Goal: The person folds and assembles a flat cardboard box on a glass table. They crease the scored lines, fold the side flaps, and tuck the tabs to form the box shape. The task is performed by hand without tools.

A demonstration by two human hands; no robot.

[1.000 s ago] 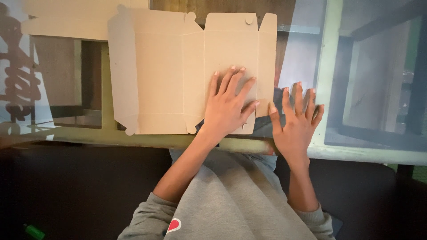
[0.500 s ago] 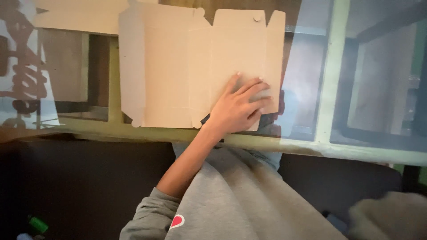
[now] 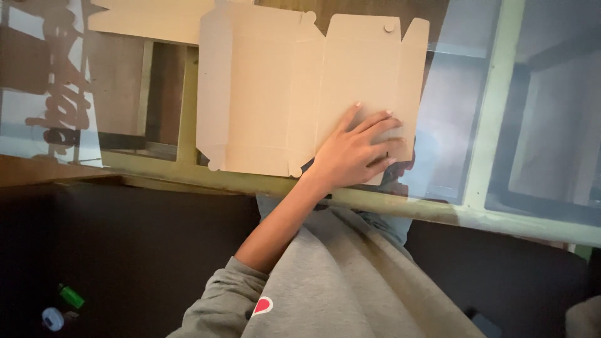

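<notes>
Head view, landmark: the flat cardboard box blank lies unfolded on the glass table top, its creased panels and tabs spread out, its near edge just short of the table's pale green front rail.
Head view, my left hand: my left hand lies palm down on the blank's right-hand panel, near its lower right corner, fingers spread and flat; it grips nothing, it only presses the card to the glass.
Head view, my right hand: out of sight, so I cannot tell how it is held.
Head view, around the blank: a second flat cardboard sheet lies beyond the blank's upper left corner, partly under it; below the blank's near edge my grey sweatshirt fills the lower picture.
Step in hand: I judge that I am pinning the blank flat, steadying it before any panel is raised.
Next move calls for: as I read it, a second hand at a crease line, lifting one panel while my left palm holds the neighbouring panel down so the sheet does not slide on the smooth glass.
</notes>
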